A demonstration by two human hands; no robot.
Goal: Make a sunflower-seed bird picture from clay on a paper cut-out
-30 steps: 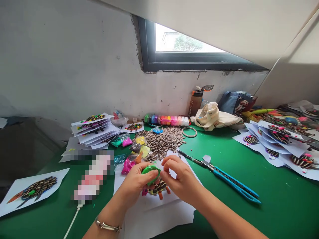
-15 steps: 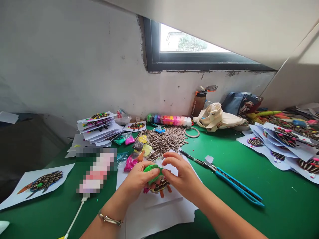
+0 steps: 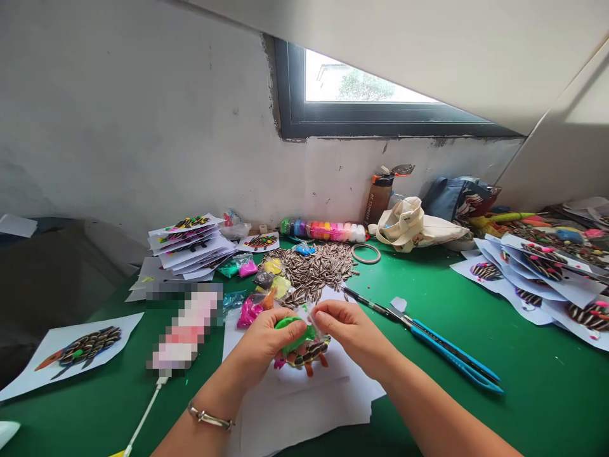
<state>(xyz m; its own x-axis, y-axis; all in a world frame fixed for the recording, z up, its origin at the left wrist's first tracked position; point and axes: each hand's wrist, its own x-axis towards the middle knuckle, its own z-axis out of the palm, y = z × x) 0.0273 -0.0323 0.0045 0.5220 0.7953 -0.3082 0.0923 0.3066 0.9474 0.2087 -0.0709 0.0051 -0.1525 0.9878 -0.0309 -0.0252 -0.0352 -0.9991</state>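
My left hand (image 3: 266, 339), with a bracelet at the wrist, grips a bag of green clay (image 3: 291, 333) between thumb and fingers. The fingertips of my right hand (image 3: 345, 324) are pinched on the clear plastic edge of that bag, at its right side. Both hands are above white paper sheets (image 3: 304, 412). Just beneath them lies a seed picture (image 3: 311, 357) with orange and pink clay parts, partly hidden by the bag and my left hand.
Behind my hands lies a heap of striped seeds (image 3: 316, 270), with bagged clay (image 3: 250, 311) at its left. A blue-handled tool (image 3: 451, 355) rests at right. Paper stacks (image 3: 190, 247) stand left and right. A bottle (image 3: 379, 198) and cloth bag (image 3: 406, 225) are by the wall.
My right hand has closed its fingers into a pinch on the plastic and shifted slightly right. More of the seed picture shows. My left hand has barely moved.
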